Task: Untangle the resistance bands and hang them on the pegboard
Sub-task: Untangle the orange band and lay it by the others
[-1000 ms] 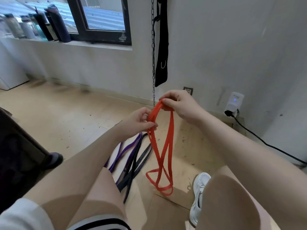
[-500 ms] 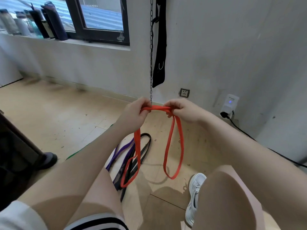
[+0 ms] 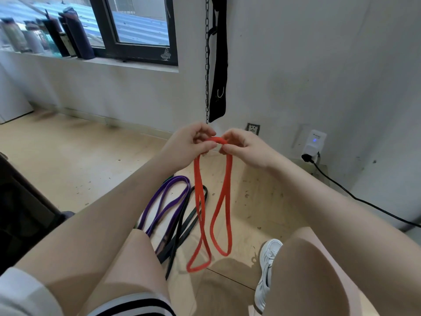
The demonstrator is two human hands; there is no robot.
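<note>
I see my left hand (image 3: 189, 144) and right hand (image 3: 246, 148) close together, each grip pinching the top of the orange band (image 3: 214, 201), which hangs in two long loops between my knees above the floor (image 3: 68, 156). The purple band (image 3: 168, 197) and black band (image 3: 182, 229) lie tangled on the floor, left of the orange one.
</note>
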